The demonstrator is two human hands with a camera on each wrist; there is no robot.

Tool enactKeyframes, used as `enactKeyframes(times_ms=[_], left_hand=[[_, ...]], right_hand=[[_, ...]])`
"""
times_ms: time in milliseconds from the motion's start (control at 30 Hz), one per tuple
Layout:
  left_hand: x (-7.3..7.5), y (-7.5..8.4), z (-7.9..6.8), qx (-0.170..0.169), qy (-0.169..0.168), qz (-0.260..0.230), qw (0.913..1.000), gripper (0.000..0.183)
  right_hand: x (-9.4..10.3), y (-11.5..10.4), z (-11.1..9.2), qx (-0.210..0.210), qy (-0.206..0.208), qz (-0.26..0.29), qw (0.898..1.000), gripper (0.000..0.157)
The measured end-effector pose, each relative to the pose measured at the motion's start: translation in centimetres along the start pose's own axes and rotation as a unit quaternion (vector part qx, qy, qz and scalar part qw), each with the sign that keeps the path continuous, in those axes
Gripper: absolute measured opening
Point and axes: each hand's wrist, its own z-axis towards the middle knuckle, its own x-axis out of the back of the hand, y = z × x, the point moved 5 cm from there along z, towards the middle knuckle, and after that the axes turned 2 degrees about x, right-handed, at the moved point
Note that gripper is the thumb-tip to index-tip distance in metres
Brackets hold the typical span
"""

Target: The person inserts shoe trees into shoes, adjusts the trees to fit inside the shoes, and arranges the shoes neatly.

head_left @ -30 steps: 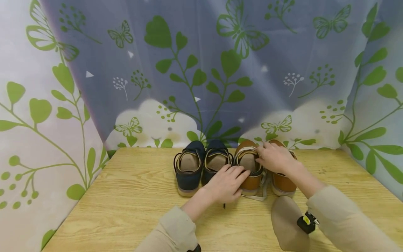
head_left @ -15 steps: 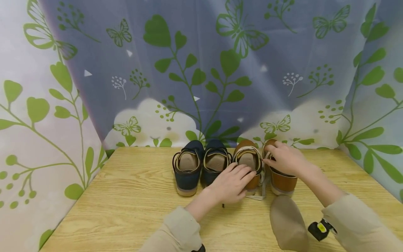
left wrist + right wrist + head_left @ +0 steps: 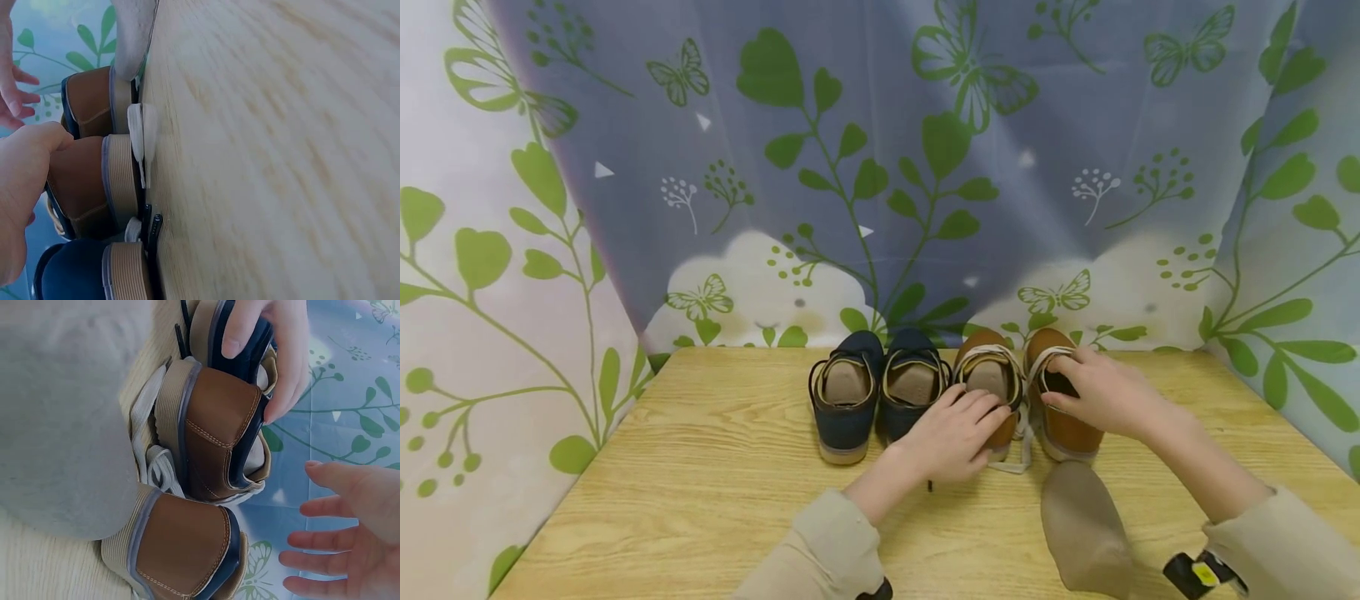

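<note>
Two brown lace-up shoes stand side by side, heels toward me. On the heel rim of the left brown shoe (image 3: 999,439) rests my left hand (image 3: 951,433), its fingers nearly straight. My right hand (image 3: 1108,392) hovers over the opening of the right brown shoe (image 3: 1067,433); the right wrist view shows its fingers spread, with nothing in them. The inside of that shoe looks dark, while a beige insole (image 3: 988,377) lies in the left one. Loose pale laces (image 3: 147,403) trail by the left brown shoe. A separate grey-brown insole (image 3: 1086,525) lies on the table behind the right shoe's heel.
A left navy shoe (image 3: 842,429) and a right navy shoe (image 3: 891,421), both with beige insoles, stand left of the brown pair. All sit near the back edge of the wooden table (image 3: 715,467). A leaf-and-butterfly printed cloth (image 3: 850,250) hangs behind and at both sides.
My right hand has left the side of the left brown shoe and moved right, over the right brown shoe's opening. My left hand has shifted slightly right along the left brown shoe's heel.
</note>
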Motion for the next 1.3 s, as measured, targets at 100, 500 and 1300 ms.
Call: enactKeyframes(times_ms=[100,500,1300], left_hand=[[0.1,0.0,0.1,0.002,0.005,-0.005,1.0000,0.050],[0.1,0.2,0.5,0.013,0.003,-0.012,0.9998,0.048],[-0.1,0.2,0.6,0.022,-0.020,-0.025,0.9993,0.049]], right_hand=[[-0.1,-0.3,-0.6,0.000,-0.005,0.003,1.000,0.047],[-1.0,-0.7,-3.0,-0.015,-0.035,0.051,0.998,0.057],[-4.8,-2.5,-6.3,-0.059,-0.135,0.024,0.989,0.070]])
